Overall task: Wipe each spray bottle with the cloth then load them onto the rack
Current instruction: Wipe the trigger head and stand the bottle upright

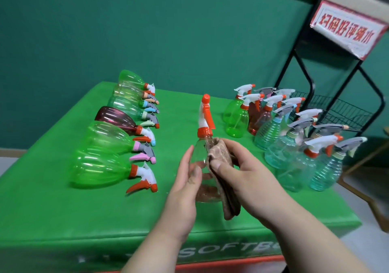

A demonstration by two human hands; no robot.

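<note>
A clear spray bottle (200,152) with an orange and white trigger head stands upright over the middle of the green table (52,209). My left hand (185,180) grips its body from the left. My right hand (240,167) holds a folded brown cloth (223,167) against the bottle's right side. Several bottles lie on their sides in a row at the left (101,167). Several more stand upright at the right (273,129). The black wire rack (345,112) stands past the table's right edge.
A red and white sign (347,26) tops the rack. The rack's visible wire basket holds no bottles. A green wall runs behind the table. A wooden frame (370,188) sits on the floor to the right.
</note>
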